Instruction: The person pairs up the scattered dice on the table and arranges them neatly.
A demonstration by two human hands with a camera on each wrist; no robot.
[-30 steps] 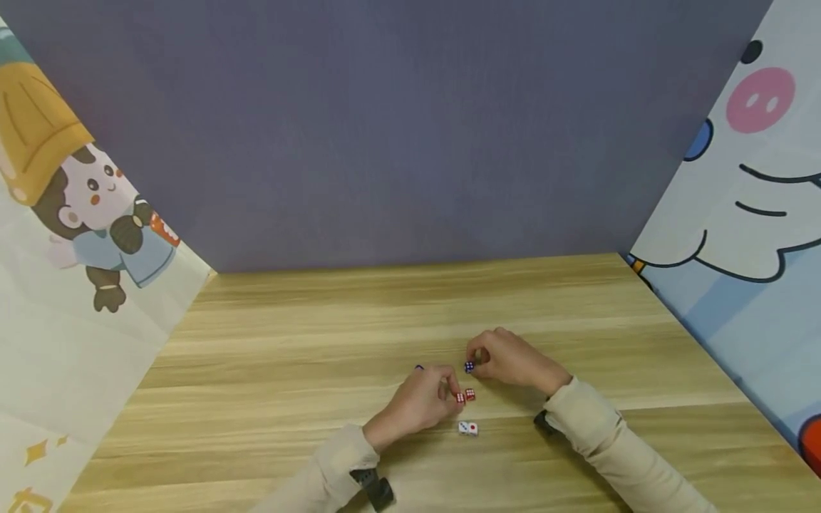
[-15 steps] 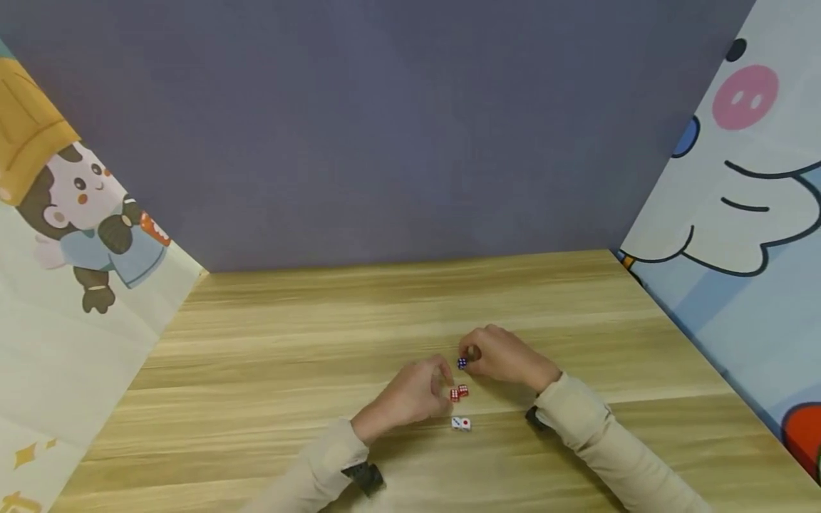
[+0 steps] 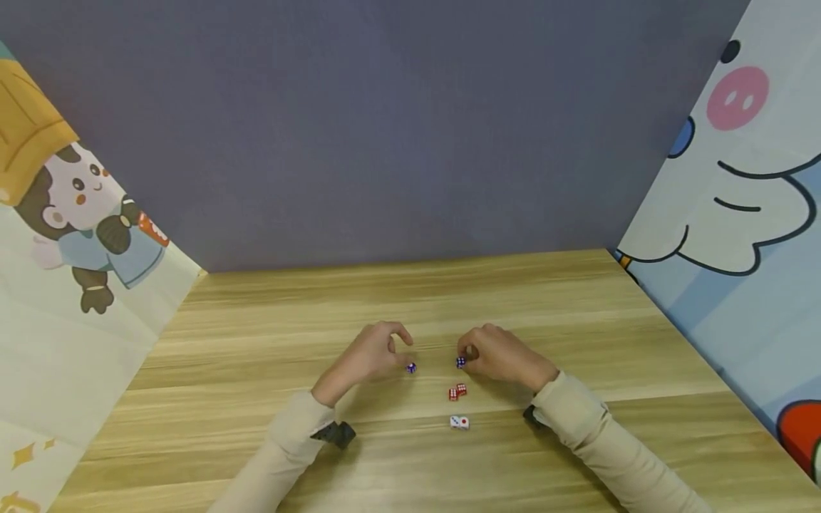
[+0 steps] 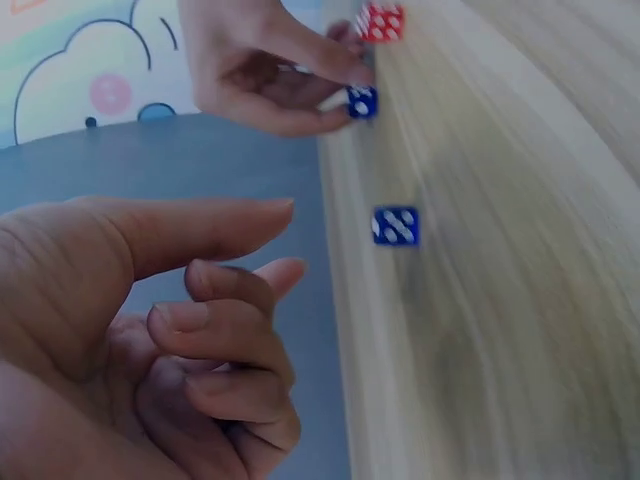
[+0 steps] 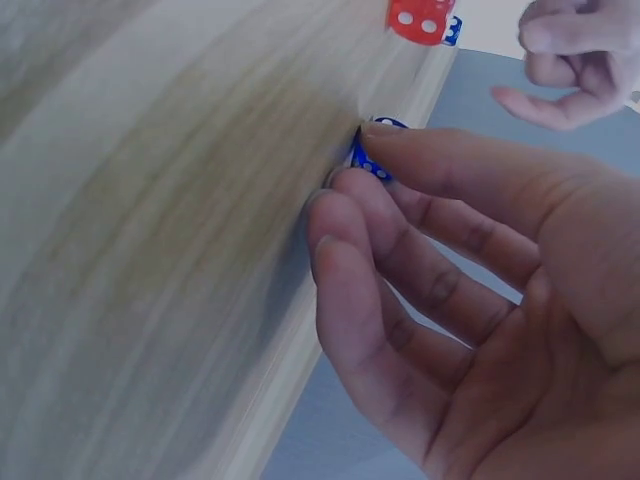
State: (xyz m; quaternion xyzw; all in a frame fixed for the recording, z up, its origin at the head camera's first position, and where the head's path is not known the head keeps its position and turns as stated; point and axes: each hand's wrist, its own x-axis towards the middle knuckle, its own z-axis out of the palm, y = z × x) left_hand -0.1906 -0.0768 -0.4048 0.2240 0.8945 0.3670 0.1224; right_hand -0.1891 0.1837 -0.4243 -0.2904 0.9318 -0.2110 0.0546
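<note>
My right hand (image 3: 503, 356) pinches a blue die (image 3: 460, 363) with white pips down at the tabletop; the right wrist view shows this blue die (image 5: 372, 168) between thumb and fingertips. To the left, a second blue die (image 3: 411, 368) sits on the wood. My left hand (image 3: 368, 354) hovers beside it with thumb and index finger spread. In the left wrist view a gap separates those fingers from the blue die (image 4: 396, 227). Nearer the body, two red dice (image 3: 453, 394) stand together, slightly askew. Closer still, two white dice (image 3: 459, 422) sit side by side.
The wood-grain table (image 3: 269, 320) ends at a tall grey-blue panel (image 3: 410, 142) at the back. Cartoon-printed panels flank it, left (image 3: 51, 356) and right (image 3: 757, 299). Dark straps circle both wrists.
My left hand has let go of a red die, beside the other red one, and moved left and away from the body to the second blue die. My right hand keeps its pinch.
</note>
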